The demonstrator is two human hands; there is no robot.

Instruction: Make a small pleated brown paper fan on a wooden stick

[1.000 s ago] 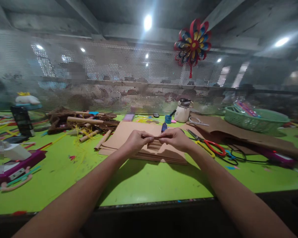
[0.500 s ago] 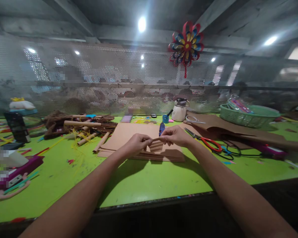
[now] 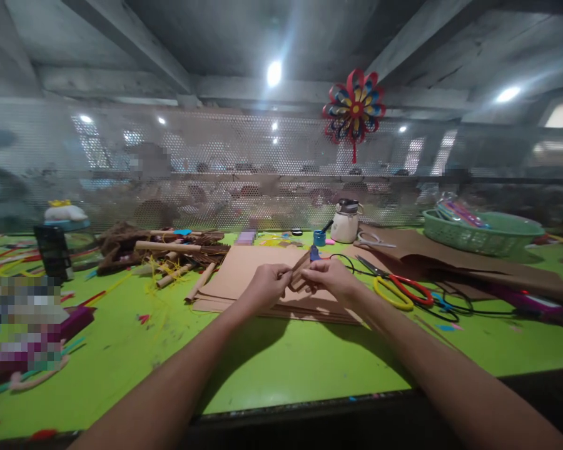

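Note:
My left hand [image 3: 266,286] and my right hand [image 3: 329,277] meet over a stack of brown cardboard sheets [image 3: 244,269] on the green table [image 3: 263,356]. Both pinch a small folded strip of brown paper [image 3: 301,267], which now stands tilted up between the fingers. The fingers of both hands are closed on it. A blue-tipped tool [image 3: 314,253] lies just behind my right hand.
Red and yellow scissors [image 3: 394,289] lie right of my hands, with black cables beside them. A white jar [image 3: 346,221], a blue cup [image 3: 318,237] and a green basket [image 3: 483,230] stand further back. Rolled paper sticks and brown fringe [image 3: 169,247] lie at the left. A mesh screen closes the back.
The pleated strip, held flat and spread between my hands, is now pressed together and tilted up. My hands have moved closer to each other.

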